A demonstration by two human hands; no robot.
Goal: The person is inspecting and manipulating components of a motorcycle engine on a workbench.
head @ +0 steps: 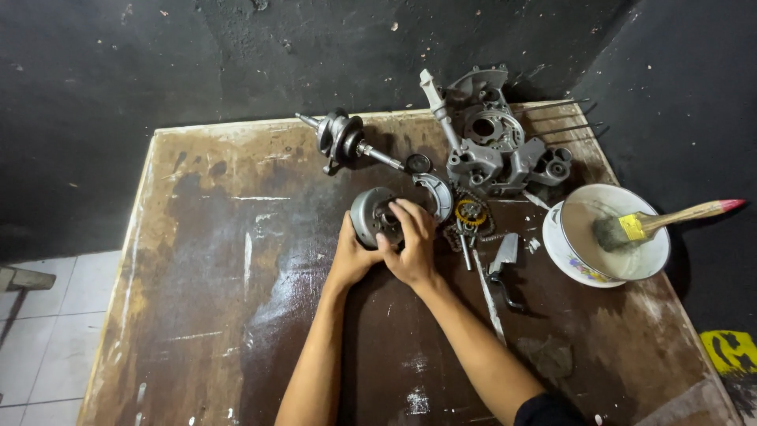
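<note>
Head view | round metal flywheel [372,214] lay mid-frame on the worn table [221,300], open face tipped toward lower right | left hand [351,256] cupped its rim, right hand [410,244] grasped over the top, forearms rising from bottom edge.

The person's two forearms are bare from wrist to elbow, with no watch, ring or glove on the left hand [351,256] or the right hand [412,244]. A dark sleeve [548,410] edge shows at the right upper arm.

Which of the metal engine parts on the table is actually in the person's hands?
The round drum-shaped part, gripped by both hands; the crankshaft and crankcase lie untouched behind it.
</note>
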